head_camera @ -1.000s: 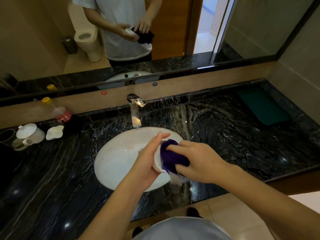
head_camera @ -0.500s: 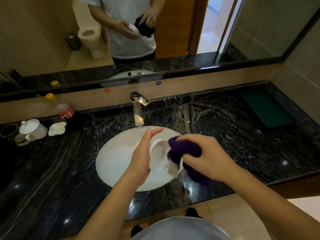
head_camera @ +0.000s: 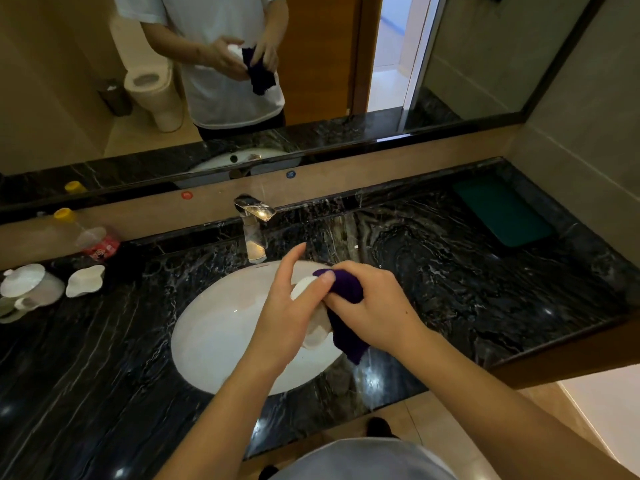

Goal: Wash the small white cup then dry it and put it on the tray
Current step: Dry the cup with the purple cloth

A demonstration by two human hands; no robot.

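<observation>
Left hand grips the sideways cup, mouth (cloth-covered) toward the right hand clutching purple cloth.

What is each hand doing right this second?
Left hand: closed around the small white cup, index finger sticking out.
Right hand: closed on the purple cloth, pressing it against the cup.
</observation>
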